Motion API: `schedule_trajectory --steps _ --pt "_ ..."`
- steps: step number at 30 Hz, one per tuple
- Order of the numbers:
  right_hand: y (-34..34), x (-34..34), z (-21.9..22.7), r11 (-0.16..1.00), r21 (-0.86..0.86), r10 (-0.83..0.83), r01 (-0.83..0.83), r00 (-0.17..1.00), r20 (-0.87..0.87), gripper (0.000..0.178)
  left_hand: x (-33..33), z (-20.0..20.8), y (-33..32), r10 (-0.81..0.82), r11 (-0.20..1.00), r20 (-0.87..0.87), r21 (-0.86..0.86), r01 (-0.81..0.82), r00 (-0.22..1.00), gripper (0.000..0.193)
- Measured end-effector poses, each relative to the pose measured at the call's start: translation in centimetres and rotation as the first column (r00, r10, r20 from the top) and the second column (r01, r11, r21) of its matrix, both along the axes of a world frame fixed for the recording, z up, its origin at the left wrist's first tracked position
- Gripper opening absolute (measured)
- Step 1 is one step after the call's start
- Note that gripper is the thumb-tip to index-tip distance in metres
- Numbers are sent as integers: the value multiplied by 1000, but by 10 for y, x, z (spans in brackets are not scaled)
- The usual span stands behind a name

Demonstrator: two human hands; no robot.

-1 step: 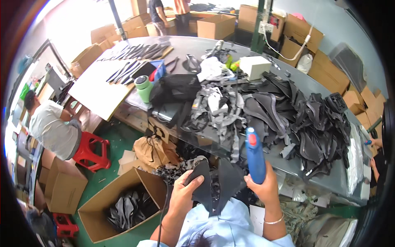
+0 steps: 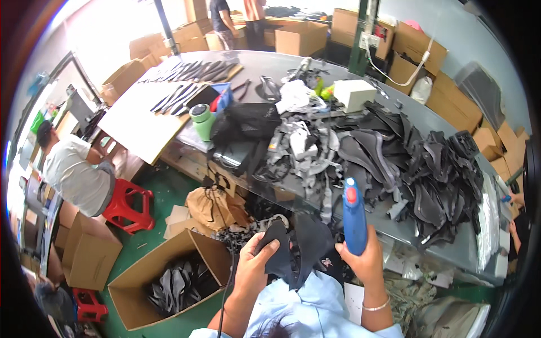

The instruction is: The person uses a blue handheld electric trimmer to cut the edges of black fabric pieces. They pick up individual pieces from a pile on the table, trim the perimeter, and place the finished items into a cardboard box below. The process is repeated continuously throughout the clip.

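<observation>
My left hand (image 2: 252, 262) pinches a black padded piece (image 2: 310, 242), thumb on top, in front of my light blue shirt. The piece has two wide lobes with a slotted strip between them, much like a bicycle saddle cover. Wrapped round a blue handheld tool (image 2: 355, 219) is my right hand (image 2: 362, 258), beside the piece's right lobe. The tool stands nearly upright with a red button near its pale top end; its exact kind cannot be made out. Its lower end is hidden by my palm and fingers.
Grey table (image 2: 270, 194) ahead bears a heap of black pieces (image 2: 428, 186), grey scraps, a white box (image 2: 355, 94) and a green bottle (image 2: 202, 121). An open carton (image 2: 129, 304) of black pieces stands lower left, near a hanging black cord (image 2: 228, 281). A person (image 2: 79, 174) sits on a red stool (image 2: 131, 205).
The view has shifted slightly, moving the scene a little right. The black piece's right lobe has tilted, and the blue tool sits slightly lower. Both hands keep their hold.
</observation>
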State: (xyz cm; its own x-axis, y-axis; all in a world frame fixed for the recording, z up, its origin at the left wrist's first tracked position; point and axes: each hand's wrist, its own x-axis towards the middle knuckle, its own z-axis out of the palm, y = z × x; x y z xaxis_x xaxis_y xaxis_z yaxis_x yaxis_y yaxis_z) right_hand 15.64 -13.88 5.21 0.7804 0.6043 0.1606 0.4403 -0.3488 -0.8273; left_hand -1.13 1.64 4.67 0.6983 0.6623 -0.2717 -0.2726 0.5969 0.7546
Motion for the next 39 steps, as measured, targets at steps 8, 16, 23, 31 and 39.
schedule_trajectory --steps 8,16,23,31,39 --pt "-3 -64 -11 917 -170 396 -360 870 294 51 7 7 -20 373 908 172 135 -397 912 41" --pt "-3 -64 -3 958 17 272 -285 930 248 51 0 12 -27 264 935 151 204 -291 953 40" --pt "7 -13 22 987 46 150 -153 987 58 57 -21 16 -16 -172 956 174 -207 207 970 53" --pt "-3 -6 17 954 293 214 -68 837 -503 54 -30 9 -8 -157 965 161 -182 186 974 51" --pt "-14 -1 15 940 340 227 -40 815 -532 61 -37 1 0 -105 962 190 -230 148 976 42"
